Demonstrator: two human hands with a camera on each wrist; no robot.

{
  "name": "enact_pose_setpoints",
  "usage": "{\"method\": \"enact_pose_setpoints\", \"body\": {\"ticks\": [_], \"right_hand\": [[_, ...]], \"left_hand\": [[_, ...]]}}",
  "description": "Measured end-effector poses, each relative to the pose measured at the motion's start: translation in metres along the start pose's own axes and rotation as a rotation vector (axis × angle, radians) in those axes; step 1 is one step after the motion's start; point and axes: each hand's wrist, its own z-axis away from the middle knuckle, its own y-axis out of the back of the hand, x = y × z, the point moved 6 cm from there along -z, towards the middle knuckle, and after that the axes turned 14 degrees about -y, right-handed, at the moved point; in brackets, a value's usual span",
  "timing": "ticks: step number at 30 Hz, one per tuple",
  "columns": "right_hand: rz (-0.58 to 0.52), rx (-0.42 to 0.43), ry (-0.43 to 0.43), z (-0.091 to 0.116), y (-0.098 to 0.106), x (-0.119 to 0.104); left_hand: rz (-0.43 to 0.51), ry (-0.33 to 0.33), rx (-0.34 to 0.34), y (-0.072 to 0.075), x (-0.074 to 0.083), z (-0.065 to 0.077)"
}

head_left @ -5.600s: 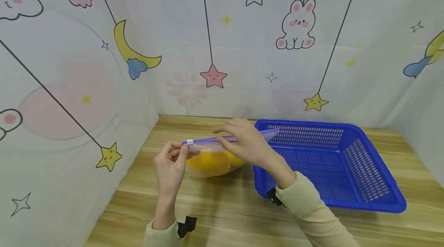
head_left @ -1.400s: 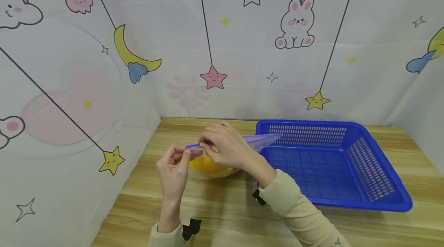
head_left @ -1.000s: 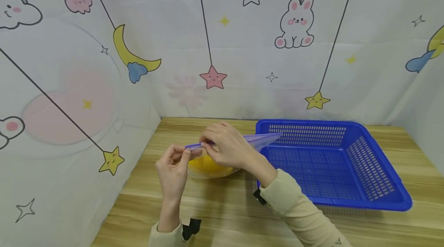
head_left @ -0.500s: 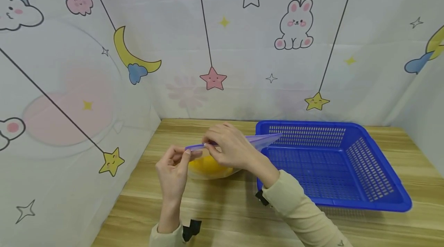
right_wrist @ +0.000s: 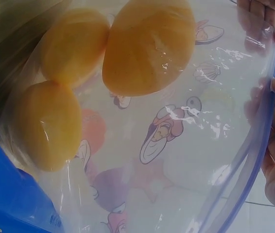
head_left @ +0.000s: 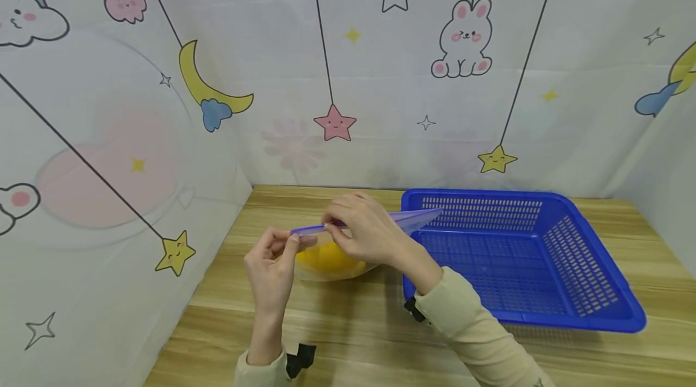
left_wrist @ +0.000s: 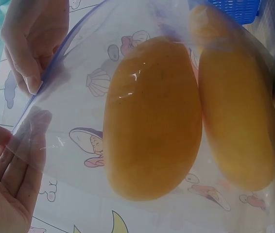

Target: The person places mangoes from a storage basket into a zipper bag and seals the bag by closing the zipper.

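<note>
A clear slider bag (head_left: 415,219) with a purple zip edge, printed with cartoon shells, is held up over the table. Several yellow mangoes (left_wrist: 152,121) lie in its lower part; two smaller ones, one a paler mango (right_wrist: 50,126), rest side by side in the right wrist view. My left hand (head_left: 272,266) pinches the bag's left top corner between thumb and fingers. My right hand (head_left: 370,230) pinches the zip a short way to the right, at the small white slider (head_left: 326,226), mostly covered by the fingertips. Beyond that hand the top edges stand apart.
A blue perforated basket (head_left: 522,317) stands at the right on the wood-grain table (head_left: 348,339); the bag's right corner overlaps its back left rim in the head view. A white cartoon-printed cloth (head_left: 402,73) rises behind and at both sides.
Earlier the white slider sat beside my left fingers and my right hand was spread over the zip. Now my right hand pinches the slider and has slid a little rightward along it.
</note>
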Motion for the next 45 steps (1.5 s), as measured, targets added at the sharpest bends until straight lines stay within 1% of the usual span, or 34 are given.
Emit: {"method": "enact_pose_setpoints", "body": {"ticks": [7, 15, 23, 28, 35, 45], "right_hand": [[0.003, -0.004, -0.009, 0.002, 0.001, 0.002], [0.002, -0.003, -0.009, 0.003, 0.002, 0.004], [0.01, -0.002, -0.024, 0.004, 0.002, 0.007], [0.016, 0.002, -0.024, 0.005, 0.002, 0.008], [0.023, 0.002, -0.028, 0.006, 0.004, 0.009], [0.004, 0.009, -0.024, 0.007, 0.005, 0.012]], "left_hand": [[0.016, -0.016, -0.006, -0.001, 0.0, 0.0], [0.019, -0.005, -0.003, 0.0, 0.0, 0.0], [-0.002, -0.038, -0.015, -0.001, 0.001, -0.001], [-0.006, -0.024, -0.005, 0.0, 0.001, 0.0], [-0.004, -0.028, -0.004, 0.0, 0.001, 0.0], [-0.025, 0.003, 0.014, 0.002, -0.001, 0.001]]}}
